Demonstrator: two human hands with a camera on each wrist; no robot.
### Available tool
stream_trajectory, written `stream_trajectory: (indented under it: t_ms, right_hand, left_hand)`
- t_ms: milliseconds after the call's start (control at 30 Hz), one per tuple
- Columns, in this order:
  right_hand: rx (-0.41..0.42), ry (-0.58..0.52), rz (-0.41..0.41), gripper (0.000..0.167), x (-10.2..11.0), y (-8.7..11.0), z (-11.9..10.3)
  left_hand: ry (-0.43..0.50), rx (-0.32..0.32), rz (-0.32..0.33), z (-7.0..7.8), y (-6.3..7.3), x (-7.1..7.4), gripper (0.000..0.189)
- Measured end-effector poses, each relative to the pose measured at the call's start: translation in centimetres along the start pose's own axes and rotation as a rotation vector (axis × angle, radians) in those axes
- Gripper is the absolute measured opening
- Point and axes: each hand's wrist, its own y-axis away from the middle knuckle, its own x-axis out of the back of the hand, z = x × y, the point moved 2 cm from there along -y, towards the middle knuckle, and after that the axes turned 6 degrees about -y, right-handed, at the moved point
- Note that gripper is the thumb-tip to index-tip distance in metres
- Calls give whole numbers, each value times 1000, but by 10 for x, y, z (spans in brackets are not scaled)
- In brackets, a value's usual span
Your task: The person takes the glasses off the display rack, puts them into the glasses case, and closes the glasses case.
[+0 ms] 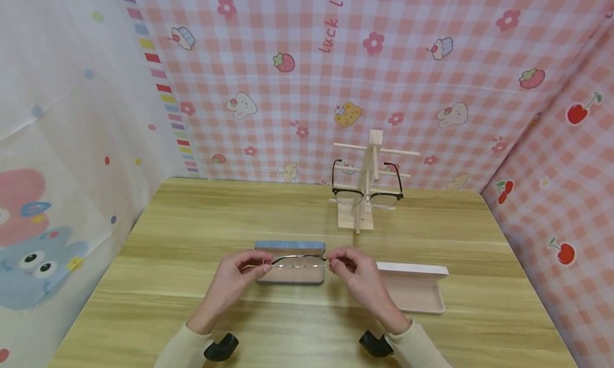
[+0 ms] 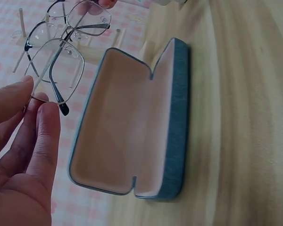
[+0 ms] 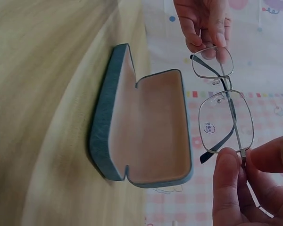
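A pair of thin metal-framed eyeglasses with dark temple tips is held level between both hands, its temples folded across behind the lenses. My left hand pinches one end of the frame at the hinge between thumb and fingers. At the other end, my right hand pinches the opposite hinge the same way. Below the eyeglasses in the head view is a blue-green glasses case, lid up, its beige lining bare.
To the right lies a second, white glasses case, also open. A wooden display stand behind carries black half-rim eyeglasses. Patterned cloth hangs at the back and sides of the wooden table.
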Motion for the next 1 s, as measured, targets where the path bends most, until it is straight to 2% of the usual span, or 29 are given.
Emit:
stream_trajectory:
  t_ms: [333,567,767,1000]
  right_hand:
    - [-50,-7,-49,19,-5,2,9]
    - [-32,-16,-78,18,-9,2,16]
    - [-41,2,-61,16,-13,2,23]
    - [-67,-8,-41,15,-18,0,29]
  left_hand:
    - [6,47,6,-13,3,-2,23]
    - [6,67,6,-20,4,-1,28]
    - [53,99,10,-26,4,0,30]
    - [105,163,62,-32,3,0,29]
